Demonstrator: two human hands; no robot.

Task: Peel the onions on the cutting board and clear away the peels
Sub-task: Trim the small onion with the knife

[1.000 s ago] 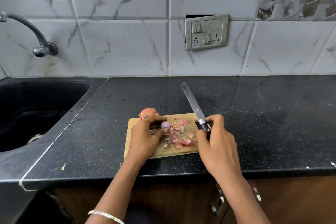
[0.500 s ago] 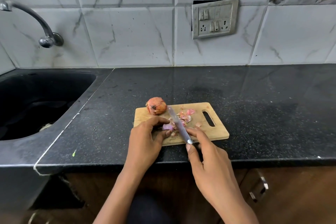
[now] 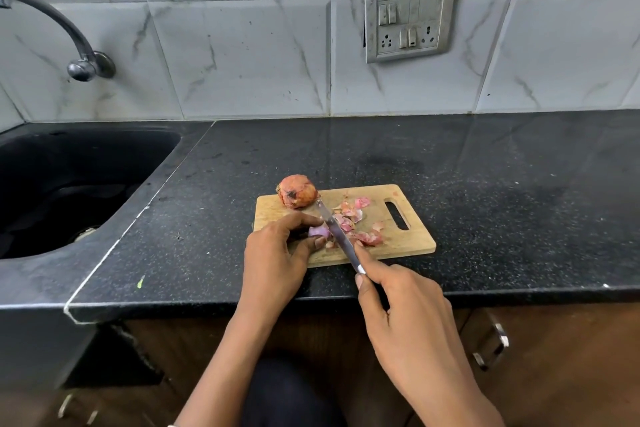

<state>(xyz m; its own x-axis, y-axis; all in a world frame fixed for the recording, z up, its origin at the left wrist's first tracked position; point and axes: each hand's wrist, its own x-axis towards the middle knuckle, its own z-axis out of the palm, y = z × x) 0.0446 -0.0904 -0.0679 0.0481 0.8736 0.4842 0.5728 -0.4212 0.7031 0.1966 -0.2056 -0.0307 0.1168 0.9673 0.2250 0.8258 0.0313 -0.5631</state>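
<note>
Countertop of speckled black stone (image 3: 485, 184) carried one rectangular wooden cutting board (image 3: 412, 239) with two onions: one unpeeled brown onion (image 3: 298, 196) at its far-left corner, one small peeled purple onion (image 3: 318, 230), half hidden, pinched in the curled left hand (image 3: 273, 256). Right hand (image 3: 405, 308) gripped one steel knife (image 3: 337, 236), handle concealed, beside scattered pink peels (image 3: 356, 218).

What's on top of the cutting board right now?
On the cutting board: an unpeeled onion, loose peels, and a small onion in the left hand. The knife covers some peels.
</note>
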